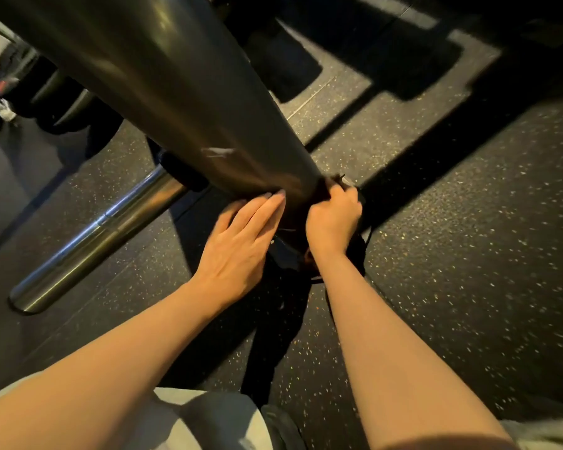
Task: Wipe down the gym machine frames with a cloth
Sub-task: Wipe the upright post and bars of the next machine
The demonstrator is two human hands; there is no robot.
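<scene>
Right hand (333, 216) grips the cloth (355, 251) on the post (189, 92); left hand (241, 245) lies flat at nine o'clock. The dangling cloth could slip.

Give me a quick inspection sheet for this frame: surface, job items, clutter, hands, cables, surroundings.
Surface: dark speckled rubber floor.
Job's things: dark frame post, angled toward the floor; dark cloth bunched at its base.
Clutter: nothing seen.
Hands: left hand flat, straight fingers on the post; right hand curled, gripping the cloth.
Cables: nothing seen.
Surroundings: chrome bar at left; dark machine parts beyond, blurred.
</scene>
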